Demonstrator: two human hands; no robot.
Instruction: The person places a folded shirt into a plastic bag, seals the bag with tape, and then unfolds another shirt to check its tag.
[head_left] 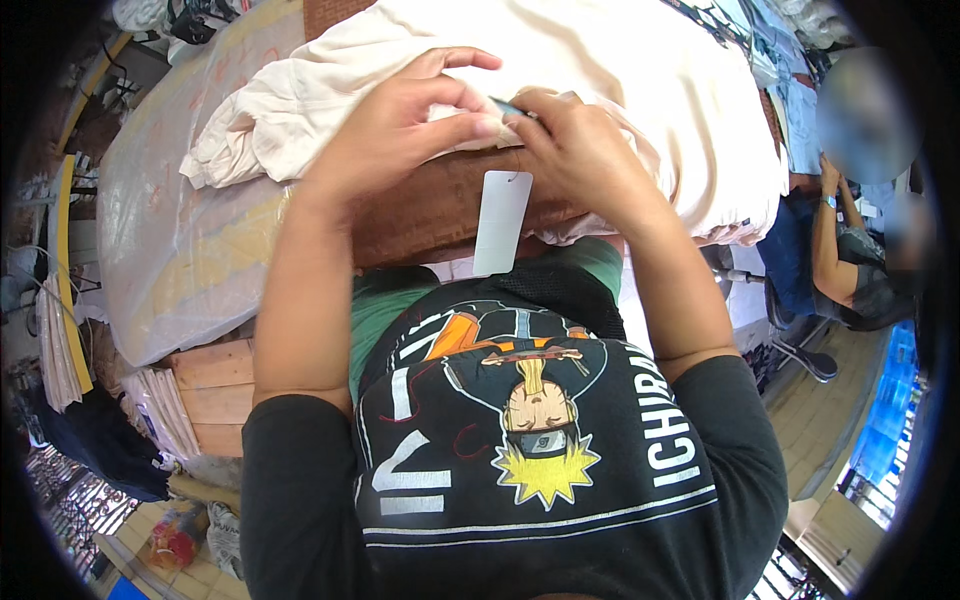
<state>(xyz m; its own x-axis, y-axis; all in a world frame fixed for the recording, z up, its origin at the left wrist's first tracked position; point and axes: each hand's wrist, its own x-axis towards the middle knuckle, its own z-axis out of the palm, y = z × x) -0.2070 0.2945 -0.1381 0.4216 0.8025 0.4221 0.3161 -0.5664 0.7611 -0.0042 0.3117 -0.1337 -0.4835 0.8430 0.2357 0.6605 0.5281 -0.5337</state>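
Note:
A large cream cloth garment [600, 45] lies spread over the work surface in front of me. My left hand [405, 115] pinches a small fold of it between thumb and index finger, its other fingers raised and curled. Close against those fingertips, my right hand [572, 130] is closed around a small dark bluish tool [508, 106]; only its tip shows, so I cannot tell its kind. Below the hands, a white rectangular tag [503, 222] dangles by a thin string in front of the brown-covered edge [420, 215].
Plastic-wrapped padding [190, 200] covers the surface to the left. Beneath it stands a wooden box [215, 385]. At the far right, another person's arm [835, 235] is near light blue garments [795, 110]. A dark sandal [805, 360] shows below.

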